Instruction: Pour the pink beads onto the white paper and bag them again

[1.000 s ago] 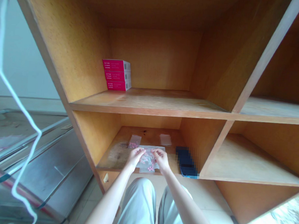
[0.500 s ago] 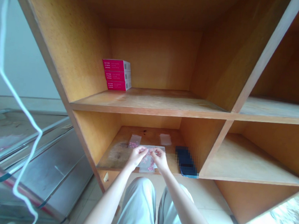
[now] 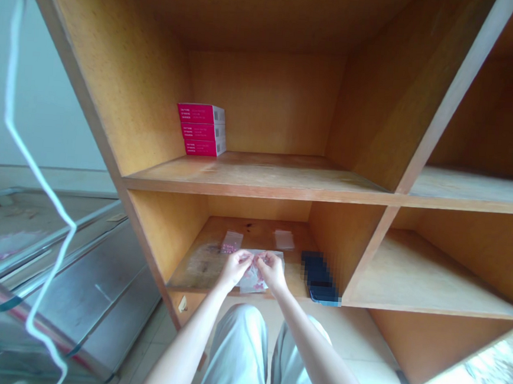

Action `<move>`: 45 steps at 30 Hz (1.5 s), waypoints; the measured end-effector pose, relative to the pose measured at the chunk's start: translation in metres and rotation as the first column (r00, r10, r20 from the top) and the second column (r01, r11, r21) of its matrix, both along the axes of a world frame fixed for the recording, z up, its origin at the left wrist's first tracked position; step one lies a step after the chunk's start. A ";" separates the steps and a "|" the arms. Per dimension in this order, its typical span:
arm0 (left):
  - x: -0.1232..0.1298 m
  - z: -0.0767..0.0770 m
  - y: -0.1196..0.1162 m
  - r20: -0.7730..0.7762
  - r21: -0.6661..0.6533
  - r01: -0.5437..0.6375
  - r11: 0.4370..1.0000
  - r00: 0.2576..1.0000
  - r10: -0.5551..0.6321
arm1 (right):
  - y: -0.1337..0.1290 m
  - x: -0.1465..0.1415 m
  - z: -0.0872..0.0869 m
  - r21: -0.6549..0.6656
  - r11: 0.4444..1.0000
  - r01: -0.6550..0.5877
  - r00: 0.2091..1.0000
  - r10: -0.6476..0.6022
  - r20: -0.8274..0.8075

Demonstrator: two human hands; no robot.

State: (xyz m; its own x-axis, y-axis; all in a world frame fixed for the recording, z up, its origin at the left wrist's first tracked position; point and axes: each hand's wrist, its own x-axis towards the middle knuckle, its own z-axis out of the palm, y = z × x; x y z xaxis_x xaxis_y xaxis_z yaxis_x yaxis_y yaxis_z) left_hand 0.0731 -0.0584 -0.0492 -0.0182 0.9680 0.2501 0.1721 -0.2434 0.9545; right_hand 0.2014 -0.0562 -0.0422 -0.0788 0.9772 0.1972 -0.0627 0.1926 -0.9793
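Note:
Both hands work over the lower shelf at the top edge of a small clear plastic bag (image 3: 253,283) with pink bits in it. My left hand (image 3: 235,266) pinches the bag's upper left side with thumb and fingertips. My right hand (image 3: 272,268) pinches the same edge on the right, its fingertips almost against the left ones. The fingers partly cover the bag's opening. Under the hands lies a pale sheet (image 3: 280,255). Behind my left hand rests another clear bag (image 3: 232,242) with pink beads at its lower end.
A flat clear packet (image 3: 284,240) lies farther back on the shelf. To the right is a dark, pixelated flat object (image 3: 321,277). Three pink boxes (image 3: 201,130) are stacked on the upper shelf. A white cable (image 3: 40,169) hangs at left, before a metal rack (image 3: 93,285).
My right hand has shifted slightly left, closer to my left hand. The bag's lower part has moved a little, and the pink bits lie differently in it.

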 end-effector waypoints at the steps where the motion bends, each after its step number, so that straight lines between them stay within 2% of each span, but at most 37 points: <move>1: 0.000 0.000 0.000 0.000 0.001 -0.001 1.000 1.000 0.001 | 0.000 0.000 0.001 0.001 1.000 -0.002 1.000 0.002 0.002; 7: 0.000 0.006 -0.002 0.038 -0.070 0.016 0.997 0.999 -0.014 | 0.000 0.005 0.006 0.001 0.999 -0.039 0.997 0.039 -0.064; 12: -0.003 0.022 -0.007 0.044 -0.171 0.065 0.983 0.997 -0.058 | -0.002 0.014 0.010 -0.035 0.992 -0.123 0.988 0.119 -0.102; 16: -0.007 0.032 -0.010 0.029 -0.199 0.046 0.979 0.999 -0.041 | -0.003 0.021 0.013 -0.040 0.984 -0.175 0.979 0.170 -0.111; 25: -0.012 0.035 -0.013 0.053 -0.247 0.067 0.967 0.997 -0.055 | -0.002 0.032 0.015 -0.098 0.955 -0.281 0.960 0.278 -0.044; 30: -0.015 0.038 -0.017 0.040 -0.269 0.075 0.960 0.997 -0.067 | -0.007 0.039 0.021 -0.054 0.926 -0.374 0.927 0.376 0.015; 34: -0.015 0.036 -0.018 0.035 -0.187 0.037 0.982 0.999 -0.031 | -0.009 0.040 0.024 -0.015 0.941 -0.337 0.940 0.337 0.055; 38: -0.008 0.024 -0.022 0.048 0.006 -0.106 0.994 0.993 0.106 | -0.007 0.038 0.024 0.062 0.989 -0.133 0.991 0.133 -0.007; 40: -0.001 0.017 -0.028 -0.031 0.109 -0.172 0.979 0.984 0.176 | -0.008 0.035 0.024 0.096 0.993 -0.061 0.996 0.067 -0.054; 42: 0.006 0.011 -0.035 -0.172 0.205 -0.203 0.957 0.956 0.239 | -0.010 0.032 0.024 0.120 0.993 -0.017 0.997 0.026 -0.075; 45: 0.017 0.005 -0.042 -0.307 0.281 -0.244 0.928 0.893 0.328 | -0.014 0.025 0.024 0.124 0.992 0.030 0.996 -0.019 -0.087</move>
